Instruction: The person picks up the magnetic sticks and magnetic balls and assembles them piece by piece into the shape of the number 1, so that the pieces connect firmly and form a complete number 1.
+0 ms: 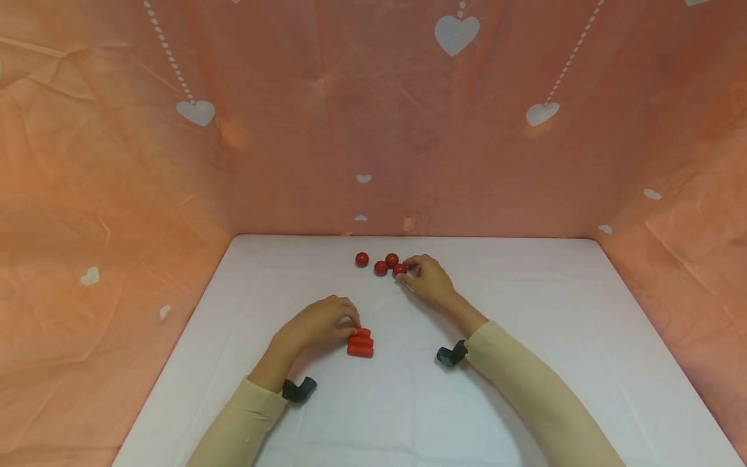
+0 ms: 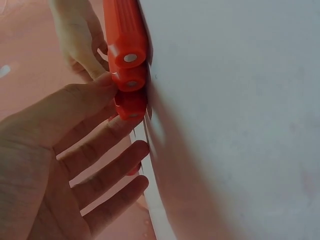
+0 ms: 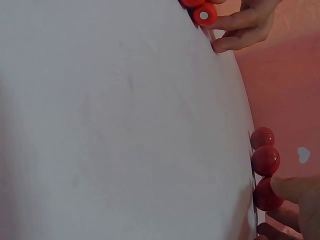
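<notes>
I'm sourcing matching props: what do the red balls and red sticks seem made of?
Red balls: probably hard plastic, glossy, given the bright highlights and thin line across one; lacquered wood is possible. Red sticks: likely moulded plastic, satin, with ribbed sides; the pale end discs might be metal.

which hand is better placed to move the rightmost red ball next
Most likely the right: the right hand has its thumb and fingers on the rightmost red ball, while the left hand touches the red rods, nearer the person.
</notes>
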Demonstrator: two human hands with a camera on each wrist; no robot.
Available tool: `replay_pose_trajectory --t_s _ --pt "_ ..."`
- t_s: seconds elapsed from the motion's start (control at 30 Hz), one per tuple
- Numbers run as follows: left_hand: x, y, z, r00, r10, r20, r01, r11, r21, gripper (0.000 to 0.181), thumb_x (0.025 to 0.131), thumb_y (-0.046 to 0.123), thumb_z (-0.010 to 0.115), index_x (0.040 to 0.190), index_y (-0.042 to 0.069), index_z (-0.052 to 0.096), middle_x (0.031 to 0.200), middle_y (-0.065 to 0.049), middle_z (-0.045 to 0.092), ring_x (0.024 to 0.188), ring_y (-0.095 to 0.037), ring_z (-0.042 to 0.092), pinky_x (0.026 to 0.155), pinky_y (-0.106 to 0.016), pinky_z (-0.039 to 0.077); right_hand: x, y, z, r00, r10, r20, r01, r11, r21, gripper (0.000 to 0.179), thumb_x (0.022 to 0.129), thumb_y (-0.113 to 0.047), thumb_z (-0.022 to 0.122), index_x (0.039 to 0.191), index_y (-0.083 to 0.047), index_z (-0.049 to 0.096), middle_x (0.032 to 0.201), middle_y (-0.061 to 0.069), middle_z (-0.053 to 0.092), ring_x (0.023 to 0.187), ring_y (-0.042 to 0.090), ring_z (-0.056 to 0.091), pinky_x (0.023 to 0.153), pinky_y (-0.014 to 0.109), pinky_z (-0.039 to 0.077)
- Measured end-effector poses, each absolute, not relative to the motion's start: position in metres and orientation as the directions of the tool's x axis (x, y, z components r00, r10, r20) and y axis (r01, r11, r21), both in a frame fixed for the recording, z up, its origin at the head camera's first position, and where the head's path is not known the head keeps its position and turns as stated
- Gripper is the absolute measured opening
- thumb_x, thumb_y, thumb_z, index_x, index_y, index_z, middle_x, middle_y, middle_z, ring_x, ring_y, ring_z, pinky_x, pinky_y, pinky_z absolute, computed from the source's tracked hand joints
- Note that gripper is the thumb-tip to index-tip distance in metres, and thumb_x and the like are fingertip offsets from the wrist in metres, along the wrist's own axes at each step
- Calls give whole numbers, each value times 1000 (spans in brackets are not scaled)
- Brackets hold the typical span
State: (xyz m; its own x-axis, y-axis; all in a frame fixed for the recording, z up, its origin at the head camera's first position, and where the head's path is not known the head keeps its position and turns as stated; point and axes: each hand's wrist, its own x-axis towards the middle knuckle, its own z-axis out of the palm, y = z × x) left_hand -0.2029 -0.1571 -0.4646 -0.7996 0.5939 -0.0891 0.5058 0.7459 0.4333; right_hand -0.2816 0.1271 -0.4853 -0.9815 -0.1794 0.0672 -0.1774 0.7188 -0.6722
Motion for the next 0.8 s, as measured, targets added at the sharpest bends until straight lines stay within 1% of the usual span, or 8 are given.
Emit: replay_pose_trajectory --t_s 0.23,0.37,0.5,0.63,0.8 --pt "-202 -154 -463 -786 615 -62 543 735 407 9 96 19 82 105 17 80 111 3 74 109 -21 67 100 -43 57 -281 125 -486 -983 -164 81 -174 711 -681 38 97 -29 81 124 -4 74 116 15 68 104 32 62 92 48 53" --pt "-202 -152 -463 -791 610 -48 543 735 406 13 98 23 81 109 17 79 110 4 74 107 -19 68 99 -41 57 -281 126 -487 -983 -163 84 -176 715 -677 36 97 -30 81 122 -5 74 116 14 68 104 30 62 91 47 52" --pt "-202 -149 -462 -798 602 -32 540 738 405 15 98 24 81 110 17 78 109 5 74 104 -17 67 97 -41 58 -280 126 -487 -982 -168 87 -182 714 -676 37 97 -29 80 123 -4 73 117 14 68 105 31 62 92 46 53" --pt "-202 -146 -461 -818 575 -31 510 748 425 17 97 24 81 112 17 77 107 4 74 100 -17 66 94 -40 58 -280 127 -487 -983 -164 76 -172 714 -679 38 98 -30 80 124 -4 72 116 14 68 104 30 61 91 46 52" --pt "-203 -141 -461 -867 498 -37 427 778 460 20 97 25 82 115 18 77 106 3 75 101 -18 66 94 -40 58 -278 127 -486 -985 -161 68 -162 701 -694 38 98 -30 79 125 -5 72 114 13 68 102 30 61 91 45 52"
